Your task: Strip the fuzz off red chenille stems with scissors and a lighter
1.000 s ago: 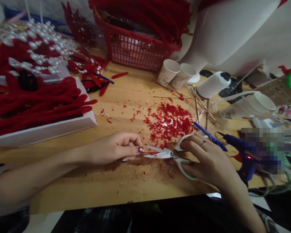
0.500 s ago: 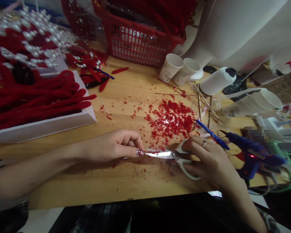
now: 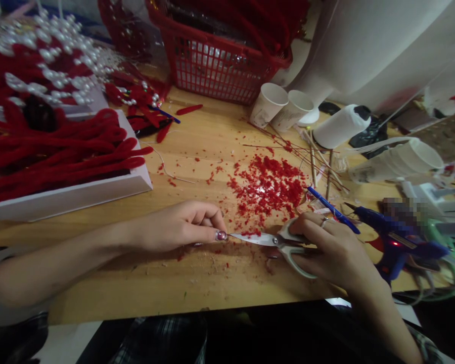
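My right hand (image 3: pixel 328 247) is closed around the pale handles of a pair of scissors (image 3: pixel 260 239), whose blades point left and look almost closed. Red fuzz clings along the upper blade edge. My left hand (image 3: pixel 197 225) pinches something thin between thumb and forefinger, right at the scissors' tip. Most of that piece is hidden by the fingers, so its kind does not show. Just beyond the blades, a heap of red fuzzy clippings (image 3: pixel 269 187) is spread over the wooden table (image 3: pixel 136 283).
A white box (image 3: pixel 79 194) of red fuzzy stems stands at left, below pearl sprays (image 3: pixel 60 55). At the back are a red basket (image 3: pixel 212 65), paper cups (image 3: pixel 268 105) and a white thread cone (image 3: pixel 342 126). A blue pen (image 3: pixel 333 210) and blue glue gun (image 3: pixel 398 242) lie at right.
My right hand and the scissors have shifted slightly to the right. The blades have turned a little and no longer glint. My left hand keeps its pinch.
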Motion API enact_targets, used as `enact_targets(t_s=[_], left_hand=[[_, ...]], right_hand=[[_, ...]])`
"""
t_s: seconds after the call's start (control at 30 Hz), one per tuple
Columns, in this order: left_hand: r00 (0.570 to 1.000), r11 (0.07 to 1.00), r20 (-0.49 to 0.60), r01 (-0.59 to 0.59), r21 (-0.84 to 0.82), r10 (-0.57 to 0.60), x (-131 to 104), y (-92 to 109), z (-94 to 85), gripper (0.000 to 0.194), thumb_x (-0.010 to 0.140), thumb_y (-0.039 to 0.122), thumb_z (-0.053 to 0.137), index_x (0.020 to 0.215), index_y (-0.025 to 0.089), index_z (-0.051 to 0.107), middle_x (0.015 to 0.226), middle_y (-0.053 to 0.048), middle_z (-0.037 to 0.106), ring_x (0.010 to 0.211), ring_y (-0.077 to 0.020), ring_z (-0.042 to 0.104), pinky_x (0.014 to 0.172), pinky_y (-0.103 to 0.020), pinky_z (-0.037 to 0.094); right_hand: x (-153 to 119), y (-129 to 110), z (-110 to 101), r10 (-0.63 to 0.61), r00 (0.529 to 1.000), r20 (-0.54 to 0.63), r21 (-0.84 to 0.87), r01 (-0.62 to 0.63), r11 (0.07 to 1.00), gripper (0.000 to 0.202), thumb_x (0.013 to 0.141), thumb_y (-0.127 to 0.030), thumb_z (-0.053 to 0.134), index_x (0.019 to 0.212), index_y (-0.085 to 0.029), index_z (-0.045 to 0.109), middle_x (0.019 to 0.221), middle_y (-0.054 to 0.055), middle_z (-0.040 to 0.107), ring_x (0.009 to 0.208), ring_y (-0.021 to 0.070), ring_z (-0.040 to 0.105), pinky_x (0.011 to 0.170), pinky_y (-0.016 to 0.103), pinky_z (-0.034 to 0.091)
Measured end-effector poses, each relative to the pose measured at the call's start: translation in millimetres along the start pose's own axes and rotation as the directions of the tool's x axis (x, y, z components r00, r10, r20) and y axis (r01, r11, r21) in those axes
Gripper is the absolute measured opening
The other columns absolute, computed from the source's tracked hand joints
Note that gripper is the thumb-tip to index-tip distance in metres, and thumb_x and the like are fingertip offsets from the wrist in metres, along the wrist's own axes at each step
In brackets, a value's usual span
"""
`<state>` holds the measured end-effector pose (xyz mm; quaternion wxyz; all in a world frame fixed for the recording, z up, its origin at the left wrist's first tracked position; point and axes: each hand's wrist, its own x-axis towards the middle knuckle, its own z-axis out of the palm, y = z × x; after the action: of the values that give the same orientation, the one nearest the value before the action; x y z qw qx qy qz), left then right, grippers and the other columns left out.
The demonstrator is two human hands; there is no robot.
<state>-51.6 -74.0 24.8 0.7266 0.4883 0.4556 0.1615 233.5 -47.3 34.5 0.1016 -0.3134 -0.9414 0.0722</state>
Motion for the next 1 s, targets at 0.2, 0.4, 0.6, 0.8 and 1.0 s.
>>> enact_targets(t_s=[0.2, 0.4, 0.6, 0.8, 1.0], left_hand=[[1.0, 1.0, -0.017, -0.022, 0.013, 0.022, 0.5, 1.2, 1.3, 0.012, 0.072, 0.031, 0.062, 0.072, 0.019, 0.06, 0.052, 0.006, 0.042, 0.045, -0.0085, 0.035, 0.042, -0.021, 0.024], [1.0, 0.997, 0.024, -0.01, 0.072, 0.008, -1.0, 2.0, 0.2, 0.015, 0.078, 0.033, 0.056, 0.078, 0.018, 0.057, 0.056, 0.007, 0.041, 0.049, -0.0078, 0.037, 0.044, -0.019, 0.024], [0.999, 0.996, 0.052, -0.016, 0.092, 0.011, -2.0, 2.8, -1.1, 0.014, 0.081, 0.03, 0.053, 0.081, 0.017, 0.056, 0.058, 0.007, 0.041, 0.051, -0.0076, 0.038, 0.045, -0.019, 0.027], [0.998, 0.998, 0.063, -0.001, 0.058, -0.003, -2.5, 0.6, -0.8, 0.014, 0.082, 0.032, 0.052, 0.083, 0.018, 0.055, 0.058, 0.007, 0.041, 0.048, -0.0078, 0.038, 0.043, -0.019, 0.031], [0.999, 0.998, 0.047, -0.007, 0.056, 0.004, -2.2, 1.4, -0.3, 0.015, 0.082, 0.032, 0.053, 0.081, 0.017, 0.056, 0.058, 0.007, 0.042, 0.049, -0.0073, 0.037, 0.043, -0.018, 0.029]], right_hand=[[-0.3, -5.6, -4.2, 0.035, 0.996, 0.079, -0.028, -0.033, 0.999, 0.017, 0.074, -0.026, 0.062, 0.083, -0.021, 0.049, 0.074, 0.003, 0.058, 0.064, 0.0165, 0.055, 0.055, 0.028, 0.04], [4.4, -9.1, -3.1, 0.007, 0.998, 0.07, -0.03, -0.005, 1.0, 0.013, 0.073, -0.019, 0.059, 0.082, -0.021, 0.05, 0.071, 0.002, 0.057, 0.062, 0.0155, 0.054, 0.056, 0.028, 0.039], [4.8, -6.9, -4.2, -0.021, 0.997, 0.068, 0.013, 0.021, 1.0, 0.012, 0.074, -0.02, 0.061, 0.081, -0.02, 0.051, 0.069, 0.001, 0.057, 0.061, 0.0151, 0.055, 0.056, 0.026, 0.04], [3.6, -5.9, -5.8, -0.05, 0.997, 0.052, -0.017, 0.051, 0.999, 0.012, 0.076, -0.022, 0.062, 0.079, -0.019, 0.05, 0.066, 0.001, 0.057, 0.057, 0.0143, 0.054, 0.054, 0.026, 0.04], [4.0, -4.5, -3.6, -0.053, 0.998, 0.039, -0.017, 0.054, 0.998, 0.01, 0.079, -0.022, 0.06, 0.078, -0.019, 0.05, 0.065, 0.0, 0.056, 0.056, 0.0132, 0.054, 0.053, 0.025, 0.039]])
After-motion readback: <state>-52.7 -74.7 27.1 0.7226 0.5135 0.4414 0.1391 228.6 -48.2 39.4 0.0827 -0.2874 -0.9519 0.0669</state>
